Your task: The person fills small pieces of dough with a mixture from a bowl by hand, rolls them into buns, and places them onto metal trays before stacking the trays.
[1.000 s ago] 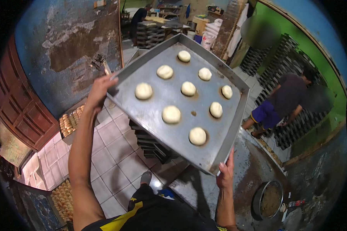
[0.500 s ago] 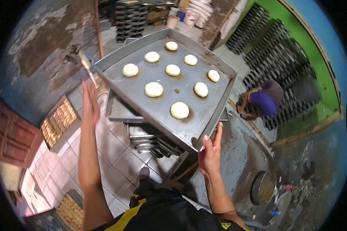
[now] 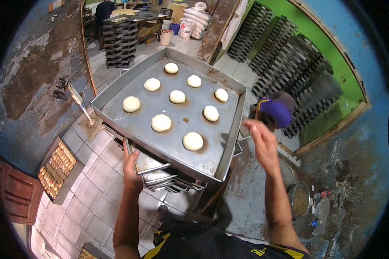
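Note:
A large metal baking tray with several pale, round dough balls rests tilted across the top of a stack. Under its near left side juts the edge of a lower baking tray. My left hand is closed on that lower tray's left edge, thumb toward me. Beside the upper tray's right rim, my right hand is raised with loosely bent fingers and nothing visible in them. A small gap seems to separate it from the rim.
Trays of browned bread sit on the tiled floor at left. A person in a purple top crouches at right by tall stacks of dark pans. Beside my right arm, a worn grey surface holds a round pan.
My left hand has come in from the left and taken hold of the lower tray's edge. My right hand has left the upper tray's near corner and moved up along its right side.

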Motion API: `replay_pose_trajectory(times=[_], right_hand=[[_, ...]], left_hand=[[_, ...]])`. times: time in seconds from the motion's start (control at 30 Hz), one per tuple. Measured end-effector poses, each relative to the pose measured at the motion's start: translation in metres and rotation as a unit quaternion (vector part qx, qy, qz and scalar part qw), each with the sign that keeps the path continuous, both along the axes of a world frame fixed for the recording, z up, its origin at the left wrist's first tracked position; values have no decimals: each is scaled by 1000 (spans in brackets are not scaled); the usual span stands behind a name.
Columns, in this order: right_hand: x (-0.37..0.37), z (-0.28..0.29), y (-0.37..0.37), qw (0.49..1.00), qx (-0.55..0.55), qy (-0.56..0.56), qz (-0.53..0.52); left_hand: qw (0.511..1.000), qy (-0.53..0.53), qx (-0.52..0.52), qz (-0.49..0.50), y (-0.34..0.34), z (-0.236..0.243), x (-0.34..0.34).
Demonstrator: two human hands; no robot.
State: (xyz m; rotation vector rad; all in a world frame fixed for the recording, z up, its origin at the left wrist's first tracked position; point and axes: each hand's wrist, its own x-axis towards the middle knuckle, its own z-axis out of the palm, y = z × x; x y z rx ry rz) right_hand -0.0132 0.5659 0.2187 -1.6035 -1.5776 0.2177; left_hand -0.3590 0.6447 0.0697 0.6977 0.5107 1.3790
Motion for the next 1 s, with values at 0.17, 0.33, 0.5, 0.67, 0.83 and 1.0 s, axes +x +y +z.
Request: replay_pose_trajectory(times=[0.17,0.33,0.5,0.67,0.83,1.0], right_hand=[[3,36,165,984,-106,-7,143],[-2,-40,295,973,-122,-167,99],[-5,-74,342,952,-221,-142,159],[44,2,332,944,-263,130,148],[36,2,261,940,-330,-63,-51],[121,-72,244,926,-352,-131,44]], left_hand=[[999,31,-26,28,4,-17,5],[998,32,-18,42,0,-16,3],[991,123,-8,49,0,-7,-6],[985,170,22,36,5,-10,-7],[983,172,17,67,4,-14,-10],[989,144,-3,24,-2,-8,4]])
